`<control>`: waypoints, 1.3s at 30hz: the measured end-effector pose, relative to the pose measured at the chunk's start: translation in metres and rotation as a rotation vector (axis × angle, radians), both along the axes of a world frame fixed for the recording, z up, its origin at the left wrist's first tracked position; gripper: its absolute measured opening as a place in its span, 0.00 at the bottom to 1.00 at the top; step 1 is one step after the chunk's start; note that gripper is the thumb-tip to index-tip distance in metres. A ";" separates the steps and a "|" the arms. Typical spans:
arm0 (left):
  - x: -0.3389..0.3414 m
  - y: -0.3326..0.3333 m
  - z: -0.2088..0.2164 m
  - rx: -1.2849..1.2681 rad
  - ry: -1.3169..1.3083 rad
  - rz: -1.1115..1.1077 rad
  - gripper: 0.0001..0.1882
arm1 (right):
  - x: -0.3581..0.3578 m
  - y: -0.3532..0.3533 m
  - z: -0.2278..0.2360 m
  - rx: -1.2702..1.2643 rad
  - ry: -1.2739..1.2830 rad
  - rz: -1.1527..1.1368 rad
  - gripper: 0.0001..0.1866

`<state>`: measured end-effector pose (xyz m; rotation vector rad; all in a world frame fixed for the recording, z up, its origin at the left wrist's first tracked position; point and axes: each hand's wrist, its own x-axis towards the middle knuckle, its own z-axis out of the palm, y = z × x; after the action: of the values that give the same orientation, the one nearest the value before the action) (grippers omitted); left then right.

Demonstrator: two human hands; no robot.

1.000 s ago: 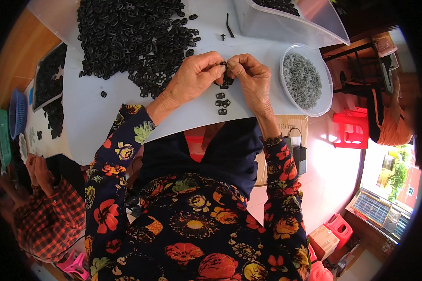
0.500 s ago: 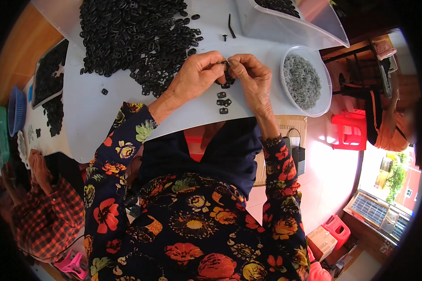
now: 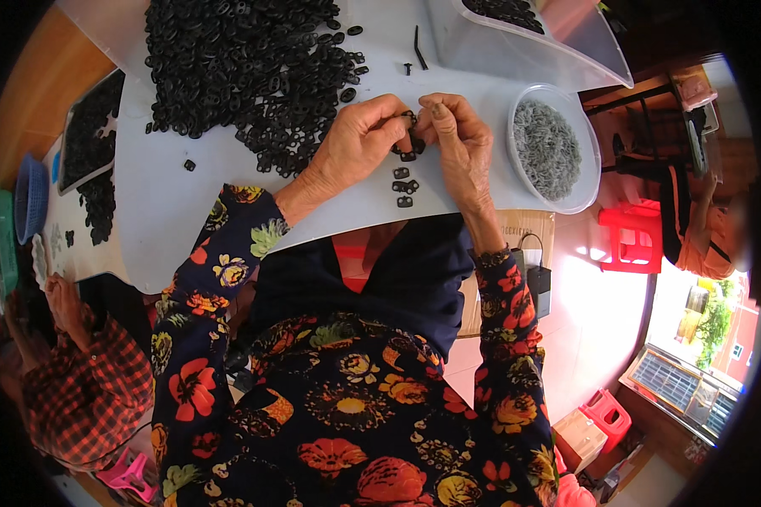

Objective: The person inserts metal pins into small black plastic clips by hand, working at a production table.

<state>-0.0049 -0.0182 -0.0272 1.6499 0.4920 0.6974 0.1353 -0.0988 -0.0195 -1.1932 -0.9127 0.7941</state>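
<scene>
Both hands stay together over the pale table (image 3: pixel 186 211), much as half a second ago: the left hand (image 3: pixel 359 139) and right hand (image 3: pixel 457 135) pinch one small black part (image 3: pixel 410 139) between their fingertips, with no visible shift. Three finished black pieces (image 3: pixel 403 186) lie just below, unchanged in number. The big heap of black parts (image 3: pixel 245 68) sits above left, the round tub of grey bits (image 3: pixel 550 148) to the right.

my white table (image 3: pixel 186 211): big heap of black plastic pieces (image 3: pixel 245 68), few loose pieces (image 3: pixel 404 186) near my edge, round tub of grey bits (image 3: pixel 550 148), clear bin (image 3: pixel 524 42).
</scene>
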 end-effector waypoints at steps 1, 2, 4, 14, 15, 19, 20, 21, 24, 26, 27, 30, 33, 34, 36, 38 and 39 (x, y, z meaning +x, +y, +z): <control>-0.001 0.001 0.000 -0.003 -0.014 0.002 0.07 | -0.001 0.000 0.000 0.001 0.001 0.005 0.08; -0.002 0.001 0.001 -0.005 -0.028 0.005 0.07 | -0.002 0.000 -0.001 -0.007 -0.025 0.012 0.08; 0.002 -0.001 -0.003 -0.033 -0.057 0.012 0.07 | -0.002 0.000 -0.007 -0.013 -0.046 0.026 0.07; -0.004 0.003 0.006 -0.006 0.005 -0.021 0.07 | 0.000 -0.002 -0.009 -0.010 -0.053 0.051 0.06; -0.007 0.014 0.011 0.222 0.077 -0.025 0.07 | 0.000 -0.003 -0.006 -0.008 -0.050 0.046 0.06; -0.021 0.063 0.032 0.735 0.113 0.211 0.06 | -0.002 -0.002 -0.001 -0.034 -0.018 -0.032 0.05; -0.024 0.073 0.033 0.803 0.129 0.230 0.06 | 0.000 -0.003 -0.002 -0.039 -0.017 -0.030 0.04; -0.028 0.075 0.032 0.806 0.132 0.228 0.06 | 0.000 -0.003 -0.004 -0.037 -0.013 -0.031 0.04; -0.032 0.075 0.028 0.960 0.411 0.066 0.07 | 0.001 -0.002 -0.007 -0.013 0.036 -0.008 0.04; -0.030 0.068 0.022 1.074 0.503 0.060 0.07 | 0.000 -0.001 -0.008 -0.065 -0.010 -0.059 0.05; -0.029 0.068 0.021 1.116 0.546 0.034 0.08 | 0.000 -0.001 -0.008 -0.065 -0.010 -0.062 0.05; -0.028 0.064 0.017 1.158 0.566 0.035 0.10 | -0.001 -0.001 -0.008 -0.019 0.035 -0.042 0.06; -0.029 0.064 0.017 1.059 0.564 0.022 0.10 | -0.003 -0.002 -0.005 -0.006 0.040 -0.025 0.06; -0.029 0.065 0.016 1.061 0.565 0.022 0.10 | -0.003 -0.003 -0.004 -0.009 0.041 -0.020 0.05; -0.028 0.068 0.015 1.105 0.519 0.003 0.07 | -0.003 -0.003 -0.004 -0.011 0.044 -0.017 0.05; -0.026 0.068 0.013 1.099 0.482 -0.008 0.08 | -0.001 -0.003 -0.006 0.004 0.024 -0.015 0.05; -0.025 0.067 0.013 1.091 0.446 -0.017 0.08 | 0.000 -0.003 -0.007 0.005 0.024 -0.019 0.05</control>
<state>-0.0294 0.0491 -0.0139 2.8687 0.4218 0.6081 0.1355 -0.1018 -0.0262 -1.1838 -0.8818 0.7888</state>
